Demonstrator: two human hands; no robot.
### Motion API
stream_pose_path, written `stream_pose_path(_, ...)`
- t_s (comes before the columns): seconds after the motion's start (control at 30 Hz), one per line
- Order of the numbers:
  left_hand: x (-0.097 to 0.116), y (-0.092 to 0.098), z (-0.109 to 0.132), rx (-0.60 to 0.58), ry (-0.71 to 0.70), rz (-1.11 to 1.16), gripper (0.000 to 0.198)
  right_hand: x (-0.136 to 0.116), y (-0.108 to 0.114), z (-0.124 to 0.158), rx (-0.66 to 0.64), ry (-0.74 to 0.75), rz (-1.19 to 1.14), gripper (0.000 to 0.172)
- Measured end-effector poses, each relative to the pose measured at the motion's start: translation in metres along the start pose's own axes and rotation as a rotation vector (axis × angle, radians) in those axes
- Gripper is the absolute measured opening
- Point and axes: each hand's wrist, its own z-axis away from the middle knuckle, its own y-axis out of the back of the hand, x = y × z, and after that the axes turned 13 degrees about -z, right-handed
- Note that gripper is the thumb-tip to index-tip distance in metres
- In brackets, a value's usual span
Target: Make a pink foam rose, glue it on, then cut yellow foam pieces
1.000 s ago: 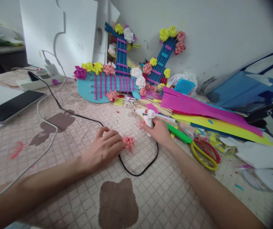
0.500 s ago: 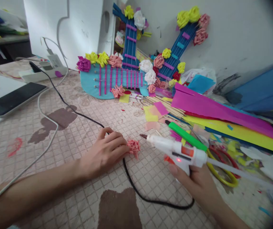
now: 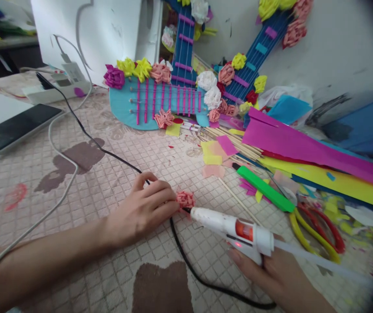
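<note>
My right hand (image 3: 271,269) is wrapped round the handle of a white hot glue gun (image 3: 219,224), whose red light is lit and a glue stick juts from its back. The gun's dark nozzle points left and meets the lower edge of a pink paper flower (image 3: 185,198) on the table. My left hand (image 3: 150,202) rests palm down, fingers bent and closed against the flower's left side; the fingertips are partly hidden. Under that hand runs a black cord (image 3: 186,256), which curves toward the glue gun.
Scissors (image 3: 316,232), a green cutter (image 3: 264,187), wooden skewers (image 3: 232,141) and coloured paper strips (image 3: 303,143) lie on the right. Flower-trimmed paper guitars (image 3: 121,104) stand at the back. A phone (image 3: 20,128), white cable (image 3: 72,174) and power strip (image 3: 56,91) are on the left.
My right hand has brought the glue gun left and down, so its nozzle now reaches the pink flower. My left hand has stayed by the flower. The view has shifted slightly.
</note>
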Motion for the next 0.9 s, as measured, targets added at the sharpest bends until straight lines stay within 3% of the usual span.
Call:
stream_pose_path(0.43,0.0001,-0.0009,-0.0002,0.015,-0.003,-0.008,0.015,0.0033,-0.0035,0.0046,-0.043,-0.082,0.009,0.016)
stream_pose_path(0.9,0.0005,-0.0002,-0.0012,-0.016,0.031,0.009,0.019,0.0028,-0.0034,0.0014,-0.023,-0.041,-0.019,0.016)
